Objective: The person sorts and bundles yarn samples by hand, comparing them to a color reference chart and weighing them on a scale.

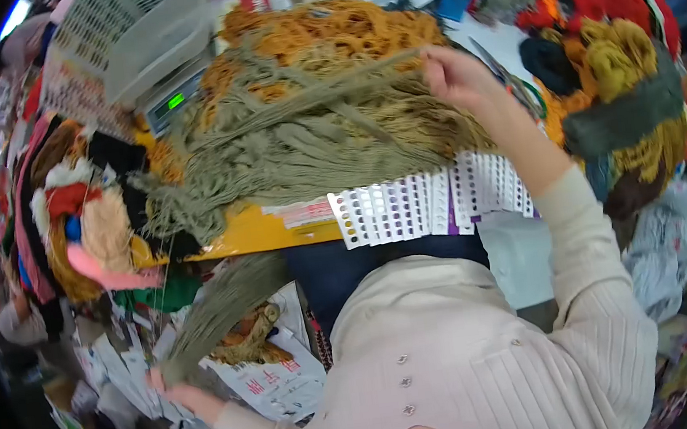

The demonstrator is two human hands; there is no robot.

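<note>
A large heap of grey-green yarn (294, 152) lies across the table, with orange yarn (339, 28) behind and under it. My right hand (462, 78) is raised at the heap's right side, its fingers closed on a stretched strand of the grey-green yarn that runs off to the left. Low on the left, below the table edge, my left hand (182, 392) is closed at the end of a hanging grey-green yarn bundle (227, 308). That bundle is smeared by motion, and some of the left fingers are hidden.
Cards with rows of dark dots (410, 207) lie along the yellow table edge (278, 237). A scale with a green display (176, 100) carries a clear plastic tub (159, 45). Scissors (488, 58) lie behind my right hand. Coloured yarn hanks (99, 225) crowd both sides; plastic bags (282, 378) lie below.
</note>
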